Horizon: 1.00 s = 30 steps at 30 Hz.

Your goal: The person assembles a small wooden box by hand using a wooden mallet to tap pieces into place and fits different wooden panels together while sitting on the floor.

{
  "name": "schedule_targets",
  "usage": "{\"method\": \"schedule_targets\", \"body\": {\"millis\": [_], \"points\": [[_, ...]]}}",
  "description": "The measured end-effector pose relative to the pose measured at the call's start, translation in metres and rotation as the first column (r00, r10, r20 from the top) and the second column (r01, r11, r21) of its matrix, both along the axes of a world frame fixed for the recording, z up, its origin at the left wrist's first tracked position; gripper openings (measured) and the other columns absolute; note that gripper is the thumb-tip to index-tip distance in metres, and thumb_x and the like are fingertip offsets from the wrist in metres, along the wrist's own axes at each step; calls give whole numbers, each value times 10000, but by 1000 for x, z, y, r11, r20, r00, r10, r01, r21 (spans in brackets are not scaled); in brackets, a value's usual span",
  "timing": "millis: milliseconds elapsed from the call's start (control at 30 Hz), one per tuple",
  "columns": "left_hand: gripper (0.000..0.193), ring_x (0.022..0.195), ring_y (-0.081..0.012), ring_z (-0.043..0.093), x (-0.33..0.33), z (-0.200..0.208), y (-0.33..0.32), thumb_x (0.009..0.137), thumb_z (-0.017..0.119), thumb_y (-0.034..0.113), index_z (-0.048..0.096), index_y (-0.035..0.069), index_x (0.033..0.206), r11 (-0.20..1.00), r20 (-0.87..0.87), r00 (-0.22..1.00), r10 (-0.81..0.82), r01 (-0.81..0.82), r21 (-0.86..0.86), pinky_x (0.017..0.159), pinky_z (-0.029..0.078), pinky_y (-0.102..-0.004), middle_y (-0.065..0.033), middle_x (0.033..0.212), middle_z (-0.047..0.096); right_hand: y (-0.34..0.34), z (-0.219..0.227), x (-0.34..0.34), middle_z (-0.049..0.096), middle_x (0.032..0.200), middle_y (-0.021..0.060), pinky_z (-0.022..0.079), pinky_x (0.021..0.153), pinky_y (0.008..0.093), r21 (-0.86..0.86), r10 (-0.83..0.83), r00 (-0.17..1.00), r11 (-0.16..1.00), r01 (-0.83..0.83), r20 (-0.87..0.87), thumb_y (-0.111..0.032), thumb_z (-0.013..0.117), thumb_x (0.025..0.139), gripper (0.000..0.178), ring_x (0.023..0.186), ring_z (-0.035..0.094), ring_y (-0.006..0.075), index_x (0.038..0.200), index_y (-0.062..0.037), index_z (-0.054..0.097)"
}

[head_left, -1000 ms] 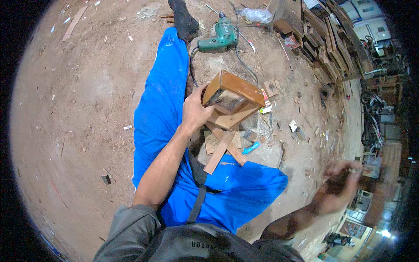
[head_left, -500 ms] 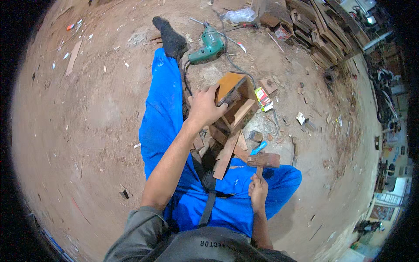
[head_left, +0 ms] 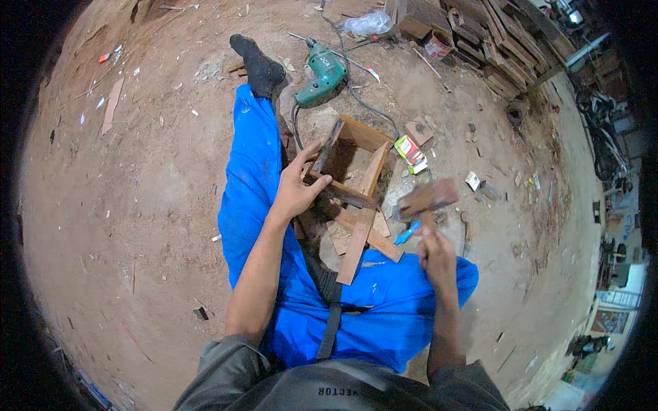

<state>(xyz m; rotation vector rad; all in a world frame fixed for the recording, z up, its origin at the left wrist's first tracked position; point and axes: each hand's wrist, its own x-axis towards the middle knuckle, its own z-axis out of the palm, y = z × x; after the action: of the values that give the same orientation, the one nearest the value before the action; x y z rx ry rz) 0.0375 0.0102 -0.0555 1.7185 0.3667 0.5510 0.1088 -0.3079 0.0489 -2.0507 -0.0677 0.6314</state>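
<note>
An open-topped wooden box (head_left: 378, 168) sits on the ground between my legs, its inside facing up toward me. My left hand (head_left: 297, 186) grips its left near edge, thumb on the rim and fingers along the outer side. To the right, my right hand (head_left: 437, 252) is closed round the handle of a wooden mallet (head_left: 430, 198), whose block head is raised beside the box and slightly blurred. Below the box lie loose wooden strips (head_left: 355, 252). A blue-handled tool (head_left: 408, 232), its other end hard to make out, lies under the mallet.
Beyond the box lies a green corded drill (head_left: 323, 77) with its cable trailing right. A small yellow and red carton (head_left: 411, 153) and a wood offcut (head_left: 419, 130) are right of the box. Stacked boards (head_left: 473, 41) stand far right, near a clear plastic bag (head_left: 368, 24).
The box has been turned so its open top faces up, with my left hand shifted down its edge. My right hand has lifted the mallet up and rightward off my leg.
</note>
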Motion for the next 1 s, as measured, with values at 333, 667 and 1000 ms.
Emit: {"method": "schedule_targets", "body": {"millis": [333,667,1000], "points": [[562,1519,-379,187,2,14,-15,705,869,416,699,281,1224,775,-71,991,111,-42,630,1180,180,-619,-73,1570,401,19,-39,-8,510,646,-21,314,433,235,306,-236,971,928,213,42,-373,502,1057,357,501,429,58,999,-42,622],[300,1531,-288,244,11,-3,-39,694,845,202,739,195,974,648,-239,971,-25,198,735,1129,52,-729,26,1467,537,-81,-60,-42,380,623,-67,217,391,231,376,-467,795,707,598,-388,-465,580,1019,447,468,326,44,1036,-20,618],[238,1417,-290,472,7,22,-47,784,776,129,704,111,1011,904,-91,994,-52,86,418,1157,211,-532,-34,1204,713,-169,23,-7,350,682,-63,245,435,226,677,-864,485,277,682,-135,-327,536,1057,265,514,307,39,1134,-75,565]]}}
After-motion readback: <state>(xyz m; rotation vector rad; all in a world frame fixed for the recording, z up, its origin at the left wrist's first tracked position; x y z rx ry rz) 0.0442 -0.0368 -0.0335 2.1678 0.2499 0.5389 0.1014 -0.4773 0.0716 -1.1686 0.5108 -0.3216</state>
